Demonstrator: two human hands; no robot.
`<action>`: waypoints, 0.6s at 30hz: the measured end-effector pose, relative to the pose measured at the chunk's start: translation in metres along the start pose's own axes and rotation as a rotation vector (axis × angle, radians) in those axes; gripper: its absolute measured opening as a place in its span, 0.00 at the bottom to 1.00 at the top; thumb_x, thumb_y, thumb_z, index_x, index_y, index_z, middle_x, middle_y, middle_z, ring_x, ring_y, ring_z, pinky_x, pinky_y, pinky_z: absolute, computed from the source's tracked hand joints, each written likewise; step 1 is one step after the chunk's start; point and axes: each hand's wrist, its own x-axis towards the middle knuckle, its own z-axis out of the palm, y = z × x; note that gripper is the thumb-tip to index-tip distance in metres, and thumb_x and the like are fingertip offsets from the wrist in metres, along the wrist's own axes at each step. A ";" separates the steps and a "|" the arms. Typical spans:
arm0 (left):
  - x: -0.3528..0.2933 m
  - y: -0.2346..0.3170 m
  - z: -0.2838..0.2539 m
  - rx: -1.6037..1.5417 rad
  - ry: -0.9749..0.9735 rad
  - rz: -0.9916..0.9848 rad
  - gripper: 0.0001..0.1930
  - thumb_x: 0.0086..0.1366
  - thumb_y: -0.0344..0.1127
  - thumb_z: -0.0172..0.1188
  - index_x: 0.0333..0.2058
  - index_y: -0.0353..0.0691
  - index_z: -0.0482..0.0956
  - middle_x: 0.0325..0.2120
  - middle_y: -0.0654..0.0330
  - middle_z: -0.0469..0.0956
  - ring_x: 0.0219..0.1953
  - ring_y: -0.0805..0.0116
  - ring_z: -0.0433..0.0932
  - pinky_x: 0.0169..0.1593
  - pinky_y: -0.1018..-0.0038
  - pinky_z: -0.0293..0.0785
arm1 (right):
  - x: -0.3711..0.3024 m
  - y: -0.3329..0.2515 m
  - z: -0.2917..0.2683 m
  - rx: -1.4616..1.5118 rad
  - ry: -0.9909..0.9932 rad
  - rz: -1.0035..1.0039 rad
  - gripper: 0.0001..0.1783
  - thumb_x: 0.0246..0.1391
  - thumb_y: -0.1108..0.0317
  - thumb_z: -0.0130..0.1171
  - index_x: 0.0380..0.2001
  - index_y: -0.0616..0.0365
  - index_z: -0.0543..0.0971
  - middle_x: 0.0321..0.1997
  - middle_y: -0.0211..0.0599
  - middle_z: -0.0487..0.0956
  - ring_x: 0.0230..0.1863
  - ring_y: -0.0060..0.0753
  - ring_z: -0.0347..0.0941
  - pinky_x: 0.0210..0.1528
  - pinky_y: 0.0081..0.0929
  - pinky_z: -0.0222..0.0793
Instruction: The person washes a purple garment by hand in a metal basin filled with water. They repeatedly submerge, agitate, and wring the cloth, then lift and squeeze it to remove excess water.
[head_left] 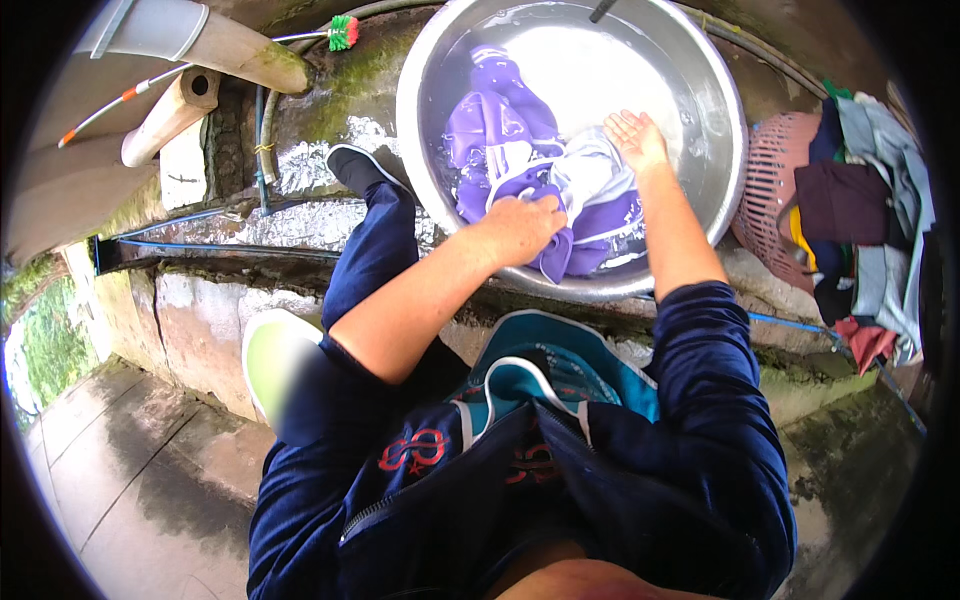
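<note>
A wide metal basin (708,150) of water stands in front of me. In it lies a wet purple and white garment (500,115), partly under the water and bunched toward the near rim. My left hand (520,230) is closed on a purple fold of it, close to the basin's near edge. Over the right part of the basin, my right hand (636,140) is open, palm up with fingers stretched out, beside the garment's white part. Nothing lies in that palm. Bright glare on the water hides part of the basin's bottom.
To the right, a pink plastic basket (768,175) has a heap of clothes (850,200) piled at it. A brush (343,32) with green and red bristles lies at the far left, near grey pipes (240,55). Wet, mossy concrete with a raised edge surrounds the basin.
</note>
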 end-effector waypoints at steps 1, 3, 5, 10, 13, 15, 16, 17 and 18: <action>-0.002 0.000 0.000 0.001 0.017 0.004 0.16 0.58 0.32 0.58 0.46 0.44 0.73 0.40 0.55 0.72 0.36 0.51 0.78 0.40 0.59 0.76 | 0.025 0.013 0.000 0.074 0.035 -0.024 0.31 0.67 0.52 0.34 0.61 0.68 0.59 0.61 0.56 0.65 0.61 0.53 0.65 0.63 0.50 0.61; -0.008 0.001 0.001 -0.006 0.053 -0.007 0.17 0.59 0.31 0.54 0.48 0.46 0.72 0.38 0.55 0.72 0.35 0.52 0.78 0.39 0.59 0.75 | 0.068 0.039 0.013 0.221 0.124 -0.081 0.29 0.67 0.51 0.34 0.58 0.66 0.62 0.59 0.55 0.67 0.57 0.53 0.67 0.60 0.50 0.64; -0.012 0.003 0.001 0.011 0.082 0.026 0.18 0.60 0.30 0.50 0.50 0.47 0.71 0.36 0.55 0.73 0.33 0.52 0.79 0.38 0.60 0.74 | 0.098 0.058 0.045 0.219 0.142 -0.124 0.21 0.64 0.52 0.36 0.46 0.60 0.65 0.43 0.46 0.70 0.41 0.45 0.68 0.47 0.45 0.68; -0.015 0.005 0.006 0.087 0.115 0.083 0.13 0.58 0.31 0.52 0.42 0.45 0.78 0.32 0.54 0.71 0.29 0.57 0.79 0.35 0.63 0.75 | 0.084 0.060 0.202 0.309 -0.140 -0.029 0.16 0.60 0.51 0.42 0.36 0.52 0.67 0.32 0.38 0.69 0.33 0.38 0.66 0.37 0.41 0.67; -0.014 0.005 0.006 0.079 0.107 0.076 0.13 0.56 0.31 0.53 0.42 0.45 0.78 0.32 0.54 0.72 0.28 0.58 0.80 0.32 0.65 0.75 | 0.042 0.000 0.269 0.245 -0.425 -0.128 0.32 0.60 0.45 0.49 0.59 0.57 0.67 0.58 0.48 0.69 0.56 0.44 0.68 0.52 0.47 0.69; -0.011 0.006 0.001 0.082 0.100 0.018 0.12 0.57 0.32 0.54 0.41 0.43 0.77 0.33 0.53 0.73 0.30 0.56 0.80 0.33 0.63 0.77 | 0.017 -0.045 0.293 0.103 -0.563 -0.233 0.38 0.59 0.46 0.53 0.64 0.57 0.61 0.68 0.50 0.61 0.65 0.46 0.61 0.55 0.49 0.67; -0.010 0.006 -0.002 0.087 0.110 -0.018 0.13 0.57 0.32 0.55 0.41 0.43 0.76 0.34 0.53 0.73 0.30 0.56 0.81 0.34 0.63 0.77 | 0.004 -0.061 0.277 -0.046 -0.693 -0.315 0.40 0.59 0.44 0.52 0.66 0.57 0.57 0.70 0.50 0.55 0.66 0.48 0.59 0.55 0.50 0.67; -0.008 0.005 -0.007 0.089 0.107 -0.055 0.13 0.57 0.33 0.55 0.42 0.42 0.76 0.34 0.53 0.73 0.31 0.55 0.81 0.34 0.62 0.77 | -0.009 -0.080 0.260 -0.200 -0.817 -0.401 0.42 0.59 0.43 0.51 0.67 0.57 0.54 0.72 0.49 0.50 0.67 0.50 0.57 0.56 0.50 0.67; -0.007 0.006 -0.011 0.083 0.097 -0.093 0.13 0.56 0.33 0.56 0.42 0.42 0.75 0.35 0.53 0.73 0.31 0.54 0.81 0.35 0.61 0.77 | -0.023 -0.090 0.234 -0.234 -0.743 -0.332 0.37 0.56 0.49 0.58 0.62 0.59 0.63 0.65 0.47 0.65 0.62 0.41 0.65 0.54 0.39 0.69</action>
